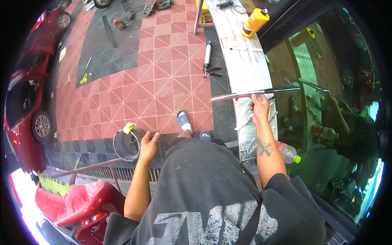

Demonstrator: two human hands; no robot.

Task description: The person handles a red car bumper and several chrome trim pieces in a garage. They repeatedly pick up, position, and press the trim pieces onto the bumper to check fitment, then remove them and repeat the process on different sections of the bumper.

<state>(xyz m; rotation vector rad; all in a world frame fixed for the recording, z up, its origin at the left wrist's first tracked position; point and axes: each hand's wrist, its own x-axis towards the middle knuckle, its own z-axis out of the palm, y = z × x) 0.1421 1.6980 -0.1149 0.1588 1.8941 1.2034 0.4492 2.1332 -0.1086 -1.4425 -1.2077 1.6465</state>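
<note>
Above the long, narrow, white-topped bench (250, 67): one right hand (259, 108), thumb and fingers pinched on a long, slender, glossy trim strip (272, 91), held near mid-length and lying crosswise. One left hand (149, 143), fingers loosely bent, apparently holding nothing, beside a round grey bucket (117, 143) with a yellow cloth (130, 127) over its rim. Step in hand, as I judge it: strip being handled or looked over. Next move, likewise judged: calls for a steady grip, perhaps both hands, both ends kept clear. Strip: thin, mirror-bright, pale toward the left end, darker toward the right, reddish along the lower edge. Beyond its right end: large dark reflective glass panel (326, 143).
</note>
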